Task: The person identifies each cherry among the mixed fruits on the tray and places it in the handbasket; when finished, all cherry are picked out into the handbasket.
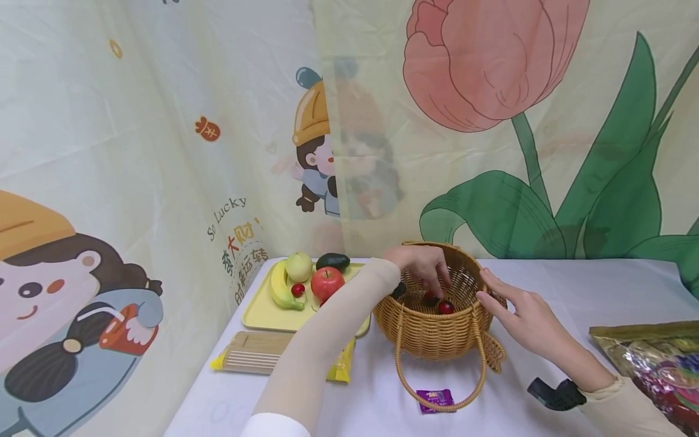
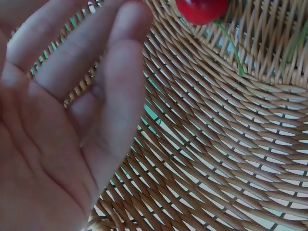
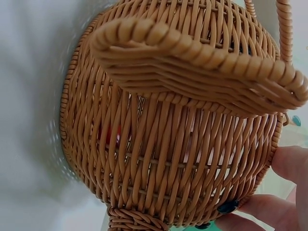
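Note:
A brown wicker basket (image 1: 431,340) stands upright, its looped handle folded down toward the front. Inside it lie red cherries (image 1: 445,307), one of them with a green stem in the left wrist view. My left hand (image 1: 423,264) reaches over the rim into the basket, fingers pointing down and loosely bent, thumb close to the fingers. That hand shows nothing held, and the cherry (image 2: 202,8) lies apart from its fingertips. On the right side, my right hand (image 1: 526,318) touches the basket rim with fairly straight fingers (image 3: 272,209).
Left of the basket is a yellow tray (image 1: 256,318) with a banana (image 1: 281,285), a red apple (image 1: 327,284), a pale round fruit (image 1: 299,267) and a dark green one (image 1: 333,262). A yellow-ended package (image 1: 256,352), a purple packet (image 1: 435,399) and a shiny bag (image 1: 661,370) lie nearby.

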Motion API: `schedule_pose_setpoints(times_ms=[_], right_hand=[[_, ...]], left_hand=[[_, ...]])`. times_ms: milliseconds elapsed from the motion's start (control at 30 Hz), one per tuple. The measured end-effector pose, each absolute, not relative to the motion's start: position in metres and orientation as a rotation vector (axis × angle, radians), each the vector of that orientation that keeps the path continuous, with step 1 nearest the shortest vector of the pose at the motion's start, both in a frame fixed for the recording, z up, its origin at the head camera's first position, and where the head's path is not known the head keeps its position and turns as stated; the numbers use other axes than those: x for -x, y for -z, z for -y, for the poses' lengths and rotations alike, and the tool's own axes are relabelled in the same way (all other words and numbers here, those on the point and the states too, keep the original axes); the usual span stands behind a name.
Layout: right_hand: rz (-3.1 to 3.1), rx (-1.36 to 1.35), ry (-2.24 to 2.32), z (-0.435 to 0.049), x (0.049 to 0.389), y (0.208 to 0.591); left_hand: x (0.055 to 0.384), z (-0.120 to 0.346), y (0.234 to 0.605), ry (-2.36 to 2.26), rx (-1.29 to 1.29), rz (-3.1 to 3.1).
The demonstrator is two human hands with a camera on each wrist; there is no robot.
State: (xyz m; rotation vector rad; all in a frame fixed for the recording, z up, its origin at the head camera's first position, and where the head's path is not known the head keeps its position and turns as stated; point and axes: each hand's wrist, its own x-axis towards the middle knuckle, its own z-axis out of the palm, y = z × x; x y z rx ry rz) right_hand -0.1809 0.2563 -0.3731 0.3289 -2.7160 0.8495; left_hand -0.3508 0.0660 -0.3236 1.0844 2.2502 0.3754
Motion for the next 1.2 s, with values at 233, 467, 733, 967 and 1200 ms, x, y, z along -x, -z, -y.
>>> schedule_pose_setpoints(times_ms=[233, 467, 733, 967, 1200], right_hand=[[2.707, -0.343, -0.848, -0.256, 0.181, 0.374], [2.71, -0.327, -0.857, -0.257, 0.18, 0.374], [2.706, -0.333, -0.865, -0.257, 0.18, 0.374], [2.69, -0.351, -0.875, -0.257, 0.18, 0.377], [2.681, -0.358, -0.876, -0.26, 0.18, 0.376]], left_hand=[[0.345, -0.069, 0.318, -0.308, -1.102, -2.278], [0.341, -0.061, 0.29, -0.312, -1.273, -2.349], [0.344, -0.006, 0.249, -0.511, -1.226, -2.385], [0.341, 0.075, 0.241, -0.556, -1.012, -2.506], [0.337, 0.151, 0.243, -0.599, -0.829, -2.606]])
